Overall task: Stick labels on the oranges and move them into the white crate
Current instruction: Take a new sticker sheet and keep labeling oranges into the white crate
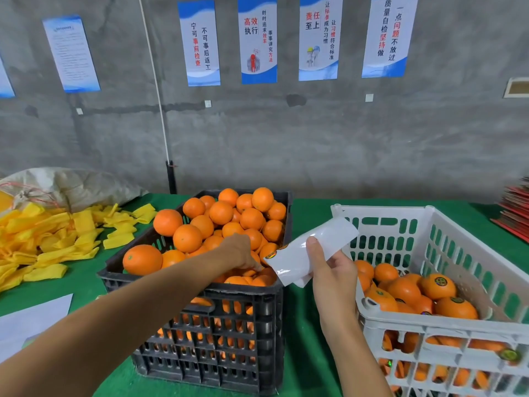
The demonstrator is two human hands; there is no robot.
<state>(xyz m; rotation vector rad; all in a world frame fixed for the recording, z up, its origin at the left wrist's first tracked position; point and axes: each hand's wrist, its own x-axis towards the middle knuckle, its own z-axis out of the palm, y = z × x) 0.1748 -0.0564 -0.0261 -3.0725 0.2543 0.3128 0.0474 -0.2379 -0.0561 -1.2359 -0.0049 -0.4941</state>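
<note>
While my left hand [243,252] digs fingers-hidden into the black crate [200,325], grip unclear, right hand [329,267] pinching the label sheet [309,250] could crease it.

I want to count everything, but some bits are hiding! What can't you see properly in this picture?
Head view only:
- Left hand: its fingertips dip among the oranges in the black crate, so its grip is hidden.
- Label sheet in the right hand: only one sticker shows at its edge; the rest faces away.
- Stickers on oranges in the white crate: print too small to read.
- Red stack: cut off by the right edge.
</note>
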